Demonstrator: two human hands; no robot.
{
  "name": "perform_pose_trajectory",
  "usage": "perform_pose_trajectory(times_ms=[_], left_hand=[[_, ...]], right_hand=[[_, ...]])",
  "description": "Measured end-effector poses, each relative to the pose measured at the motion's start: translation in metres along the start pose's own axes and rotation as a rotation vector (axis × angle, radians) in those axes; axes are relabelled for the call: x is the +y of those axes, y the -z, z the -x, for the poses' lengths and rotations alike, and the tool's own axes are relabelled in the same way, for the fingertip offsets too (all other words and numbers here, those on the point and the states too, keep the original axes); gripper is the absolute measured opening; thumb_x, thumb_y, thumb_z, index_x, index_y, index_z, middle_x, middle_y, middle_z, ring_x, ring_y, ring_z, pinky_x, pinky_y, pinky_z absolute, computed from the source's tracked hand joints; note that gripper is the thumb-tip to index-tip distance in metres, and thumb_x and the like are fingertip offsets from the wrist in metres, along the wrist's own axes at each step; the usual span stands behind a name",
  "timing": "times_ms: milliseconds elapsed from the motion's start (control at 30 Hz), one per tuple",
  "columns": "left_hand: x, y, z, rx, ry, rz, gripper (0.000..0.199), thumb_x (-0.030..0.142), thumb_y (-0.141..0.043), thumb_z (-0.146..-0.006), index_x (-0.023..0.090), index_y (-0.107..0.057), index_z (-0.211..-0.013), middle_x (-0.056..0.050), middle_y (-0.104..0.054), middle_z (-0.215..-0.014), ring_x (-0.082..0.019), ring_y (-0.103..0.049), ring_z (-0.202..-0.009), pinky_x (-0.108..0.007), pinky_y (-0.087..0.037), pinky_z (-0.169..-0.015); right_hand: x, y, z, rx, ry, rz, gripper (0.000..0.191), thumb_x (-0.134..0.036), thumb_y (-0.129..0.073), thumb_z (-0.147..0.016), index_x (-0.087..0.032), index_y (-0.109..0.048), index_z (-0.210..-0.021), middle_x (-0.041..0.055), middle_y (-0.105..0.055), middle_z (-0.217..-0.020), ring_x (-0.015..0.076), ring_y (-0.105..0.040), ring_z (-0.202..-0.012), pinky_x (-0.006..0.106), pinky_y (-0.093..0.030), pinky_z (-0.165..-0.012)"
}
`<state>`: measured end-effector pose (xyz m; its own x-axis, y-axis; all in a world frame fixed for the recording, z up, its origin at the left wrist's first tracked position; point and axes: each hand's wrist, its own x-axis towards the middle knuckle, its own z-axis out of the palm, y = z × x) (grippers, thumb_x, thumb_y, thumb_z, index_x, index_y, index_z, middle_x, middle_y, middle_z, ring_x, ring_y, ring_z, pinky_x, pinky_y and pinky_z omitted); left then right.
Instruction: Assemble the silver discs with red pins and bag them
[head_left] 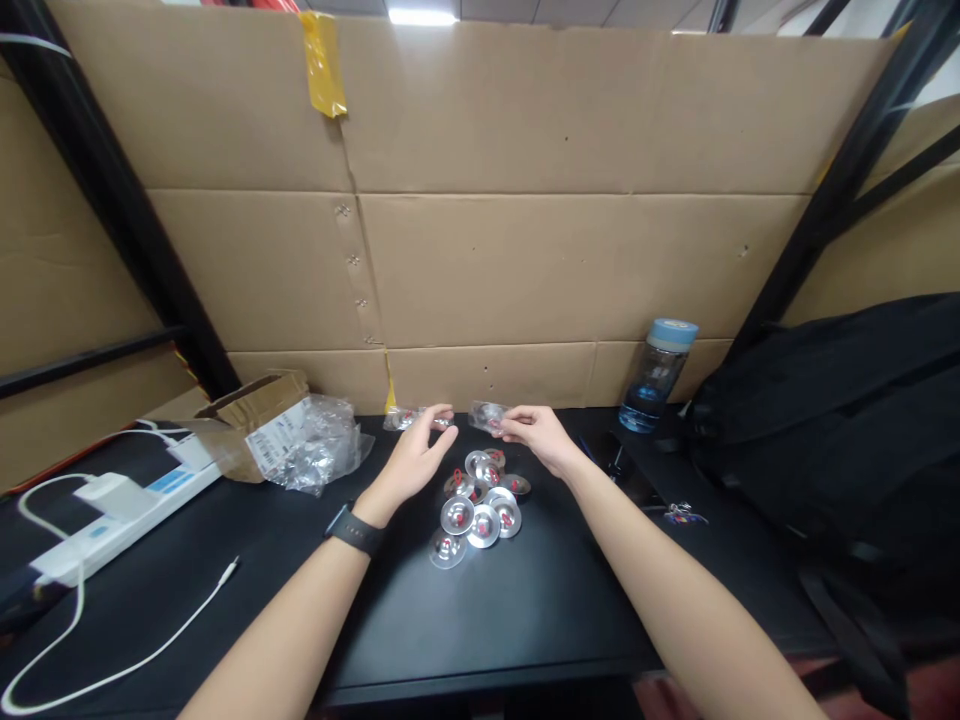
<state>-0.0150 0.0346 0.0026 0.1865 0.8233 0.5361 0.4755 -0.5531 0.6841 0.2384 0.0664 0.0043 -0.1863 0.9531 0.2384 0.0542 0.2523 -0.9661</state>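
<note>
A loose pile of silver finger cymbals [484, 522], domed discs with red loops, lies on the black table [555, 600] between my forearms. My right hand [536, 435], behind the pile and to its right, pinches the edge of a small clear plastic packet [486, 416]; something shiny and red shows inside. My left hand [417, 455] is on the other side, thumb and fingers apart and holding nothing that I can see. Just behind its fingers lies another clear packet [401, 418] with red bits in it, partly hidden by the hand. Whether the fingers touch it I cannot tell.
At the left stand an opened cardboard box [262, 425], crumpled clear plastic bags [319, 450] and a white power strip [135, 520] with a white cable [161, 650]. To the right are a blue-lidded bottle [656, 380] and a black backpack [847, 430]. A cardboard wall [525, 270] closes the back.
</note>
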Motion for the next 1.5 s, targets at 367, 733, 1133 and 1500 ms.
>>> perform_pose_trajectory(times_ms=[367, 733, 1133, 1500], left_hand=[[0.016, -0.022, 0.008, -0.147, 0.067, 0.338, 0.041, 0.044, -0.065, -0.095, 0.019, -0.066, -0.128, -0.01, -0.075, -0.117, -0.025, -0.073, -0.101, -0.037, -0.058, -0.089], [0.028, -0.007, 0.005, -0.047, 0.031, 0.271, 0.04, 0.047, -0.06, -0.098, 0.02, -0.077, -0.122, -0.008, -0.075, -0.126, -0.029, -0.067, -0.122, -0.043, -0.05, -0.11], [0.05, -0.004, 0.008, -0.097, -0.002, 0.403, 0.043, 0.049, -0.054, -0.102, 0.02, -0.075, -0.127, -0.008, -0.075, -0.126, -0.025, -0.072, -0.107, -0.04, -0.056, -0.099], [0.03, 0.032, -0.005, 0.286, 0.041, 0.231, 0.049, 0.053, -0.053, -0.101, 0.015, -0.074, -0.123, -0.01, -0.078, -0.108, -0.019, -0.069, -0.083, -0.028, -0.054, -0.076]], right_hand=[[-0.026, -0.015, 0.018, -0.112, -0.009, -0.133, 0.039, -0.051, -0.087, -0.072, -0.015, -0.082, -0.086, 0.0065, -0.078, -0.079, 0.0184, -0.068, -0.071, 0.032, -0.054, -0.071], [-0.036, -0.013, 0.022, -0.09, 0.086, -0.06, 0.033, -0.047, -0.083, -0.078, -0.018, -0.084, -0.093, 0.0054, -0.078, -0.08, 0.0187, -0.066, -0.075, 0.028, -0.047, -0.065], [-0.037, -0.016, 0.025, -0.074, 0.174, -0.14, 0.031, -0.046, -0.083, -0.08, -0.018, -0.083, -0.095, 0.0064, -0.079, -0.085, 0.0188, -0.069, -0.078, 0.03, -0.051, -0.072], [-0.033, -0.01, 0.017, 0.069, 0.135, -0.084, 0.027, -0.042, -0.076, -0.082, -0.019, -0.079, -0.097, 0.0079, -0.078, -0.098, 0.018, -0.066, -0.082, 0.027, -0.048, -0.067]])
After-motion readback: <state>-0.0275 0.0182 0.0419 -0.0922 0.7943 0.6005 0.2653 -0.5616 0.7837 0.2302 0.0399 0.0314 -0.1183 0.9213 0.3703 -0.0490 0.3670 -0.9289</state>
